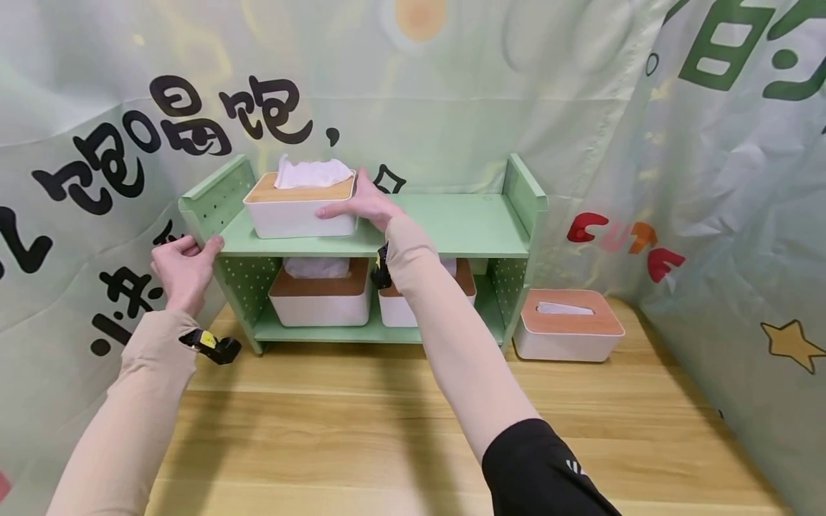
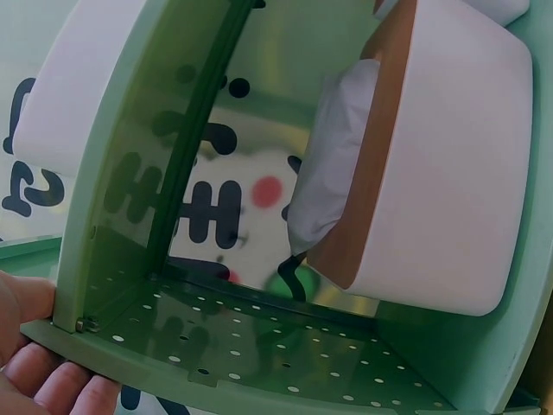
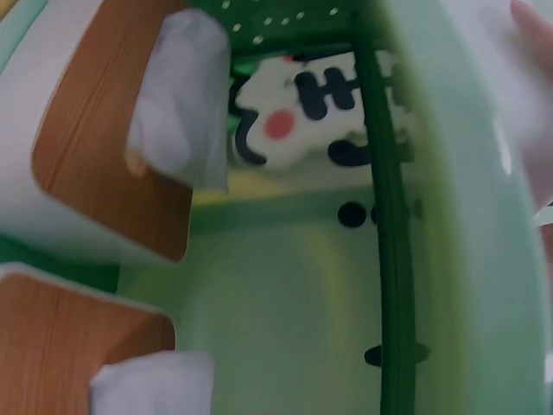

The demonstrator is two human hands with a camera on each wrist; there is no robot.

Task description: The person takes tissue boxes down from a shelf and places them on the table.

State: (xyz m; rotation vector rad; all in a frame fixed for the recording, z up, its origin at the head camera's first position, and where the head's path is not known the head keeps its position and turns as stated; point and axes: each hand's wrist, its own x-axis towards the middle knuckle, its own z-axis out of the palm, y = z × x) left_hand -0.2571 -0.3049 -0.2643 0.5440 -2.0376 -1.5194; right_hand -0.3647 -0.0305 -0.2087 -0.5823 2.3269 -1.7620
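Right hand [image 1: 368, 203] is gripping the upper tissue box [image 1: 290, 219], which is sitting at left on the top board of the green shelf [image 1: 467, 223]. Left hand [image 1: 185, 271] is pinching the shelf's left edge.

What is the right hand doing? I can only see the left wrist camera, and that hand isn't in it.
Observer: The right hand grips the right end of the upper tissue box.
Visitor: Is any tissue poking out of that box?
Observer: Yes, a pale tissue sticks up from its wood-coloured lid.
Visitor: And is there any box off the shelves?
Observer: Yes, another tissue box sits on the wood-grain table, to the right of the green shelf unit.
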